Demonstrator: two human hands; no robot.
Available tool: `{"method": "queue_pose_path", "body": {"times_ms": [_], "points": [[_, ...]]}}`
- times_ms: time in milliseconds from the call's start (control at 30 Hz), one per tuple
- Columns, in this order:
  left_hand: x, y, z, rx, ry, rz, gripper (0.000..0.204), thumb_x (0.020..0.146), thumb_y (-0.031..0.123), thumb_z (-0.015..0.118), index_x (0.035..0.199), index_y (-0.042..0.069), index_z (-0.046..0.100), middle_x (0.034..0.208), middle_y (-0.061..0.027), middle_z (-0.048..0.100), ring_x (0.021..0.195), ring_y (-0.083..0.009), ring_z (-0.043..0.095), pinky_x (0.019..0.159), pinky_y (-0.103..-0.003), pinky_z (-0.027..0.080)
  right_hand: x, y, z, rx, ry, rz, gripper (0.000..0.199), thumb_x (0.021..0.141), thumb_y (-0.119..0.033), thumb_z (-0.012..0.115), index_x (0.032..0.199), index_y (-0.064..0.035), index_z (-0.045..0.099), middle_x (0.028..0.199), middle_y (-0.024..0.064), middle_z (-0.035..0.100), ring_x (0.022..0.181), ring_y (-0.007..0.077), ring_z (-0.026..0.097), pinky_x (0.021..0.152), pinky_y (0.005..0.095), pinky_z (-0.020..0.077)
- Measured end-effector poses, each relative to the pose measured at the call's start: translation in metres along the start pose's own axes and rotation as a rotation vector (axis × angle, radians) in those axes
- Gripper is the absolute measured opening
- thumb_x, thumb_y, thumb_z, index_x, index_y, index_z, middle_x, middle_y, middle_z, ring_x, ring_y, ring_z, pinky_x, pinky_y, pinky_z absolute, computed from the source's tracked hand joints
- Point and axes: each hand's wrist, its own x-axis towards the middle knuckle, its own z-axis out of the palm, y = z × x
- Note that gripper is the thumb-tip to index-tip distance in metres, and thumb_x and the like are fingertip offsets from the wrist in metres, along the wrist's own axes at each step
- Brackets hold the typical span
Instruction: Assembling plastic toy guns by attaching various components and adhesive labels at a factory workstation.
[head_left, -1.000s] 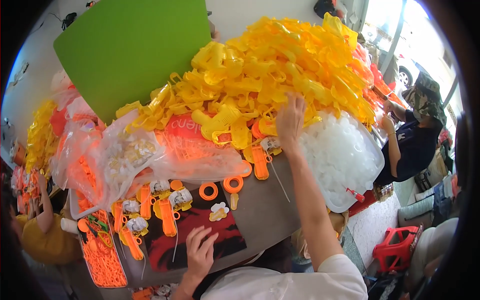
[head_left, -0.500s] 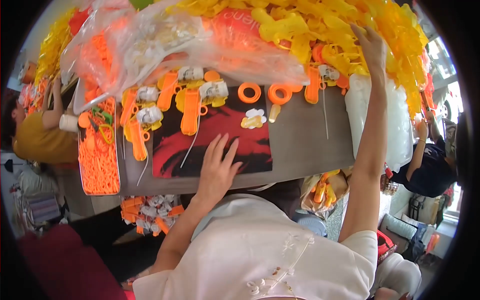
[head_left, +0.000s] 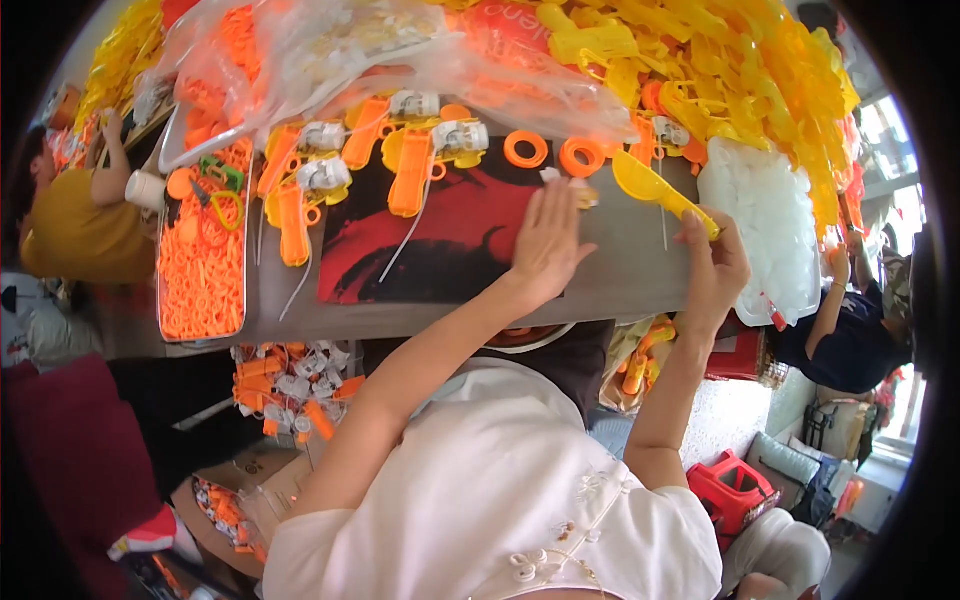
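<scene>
My right hand [head_left: 715,268] pinches one end of a translucent yellow plastic part [head_left: 648,184], long and rounded like a shell half, above the right side of the grey table [head_left: 625,285]. Flat and with its fingers stretched out, my left hand [head_left: 546,245] is over the right edge of a dark red and black mat [head_left: 425,235]. Its fingertips reach small white and clear parts [head_left: 587,196], partly hidden by them. Two orange rings [head_left: 510,150] lie just beyond. Left of them are several half-built orange-handled pieces [head_left: 407,178] with clear-and-white units and pale strips.
A heap of yellow parts [head_left: 740,75] and a clear plastic bag [head_left: 350,60] line the far side. At left stands a tray of small orange pieces [head_left: 203,290] with yellow-handled scissors [head_left: 225,208]. White bagged parts [head_left: 765,235] sit at right. Other people work on both sides.
My right hand has come back from the yellow heap toward me, now with a yellow part. My left hand has moved right and away from me across the mat to the small parts.
</scene>
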Motion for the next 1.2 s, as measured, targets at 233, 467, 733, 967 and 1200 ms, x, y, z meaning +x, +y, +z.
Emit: {"method": "queue_pose_path", "body": {"times_ms": [233,467,733,967,1200], "points": [[-0.044,-0.004,-0.048,-0.040,-0.091,0.073,0.071,0.090,0.035,0.066,0.141,-0.008,0.042,0.147,-0.0224,0.044,0.142,-0.0343,0.034,0.120,-0.048,0.021,-0.047,0.003,0.053,-0.358,-0.119,-0.561,0.023,0.074,-0.009,0.083,0.091,-0.0028,0.069,0.086,0.0090,0.069,0.071,0.0245,0.064,0.065,0.0299,0.0481],[-0.150,-0.047,-0.134,-0.029,-0.167,-0.155,0.047,0.091,0.017,0.065,0.133,-0.004,0.055,0.145,-0.0161,0.050,0.143,-0.0295,0.037,0.118,-0.047,0.028,-0.096,-0.005,0.120,-0.153,-0.588,-0.544,0.034,0.077,-0.016,0.080,0.107,-0.0044,0.066,0.105,0.0085,0.067,0.077,0.0265,0.063,0.069,0.0357,0.0479],[-0.288,-0.062,-0.142,-0.134,0.586,-0.754,0.027,0.088,-0.010,0.057,0.110,0.001,0.068,0.109,-0.0127,0.066,0.103,-0.0300,0.063,0.084,-0.035,0.051,-0.067,0.039,0.138,-0.500,-0.428,-0.600,0.044,0.094,-0.014,0.066,0.136,-0.0132,0.058,0.138,0.0129,0.054,0.124,0.0325,0.053,0.103,0.0468,0.0378],[-0.377,-0.137,-0.122,0.228,0.635,-1.028,0.026,0.083,-0.009,0.060,0.104,0.003,0.069,0.105,-0.0137,0.068,0.098,-0.0306,0.065,0.084,-0.038,0.051,-0.088,0.039,0.159,-0.481,-0.410,-0.541,0.052,0.094,-0.017,0.068,0.143,-0.0152,0.052,0.141,0.0126,0.051,0.129,0.0330,0.047,0.109,0.0461,0.0340],[-0.328,-0.187,-0.105,0.439,-0.124,-0.657,0.052,0.070,-0.006,0.064,0.120,0.007,0.066,0.132,-0.0138,0.058,0.126,-0.0335,0.049,0.098,-0.049,0.042,-0.089,0.045,0.149,-0.460,-0.341,-0.602,0.037,0.091,-0.012,0.070,0.127,-0.0109,0.065,0.141,0.0112,0.052,0.131,0.0325,0.047,0.110,0.0459,0.0345]]}}
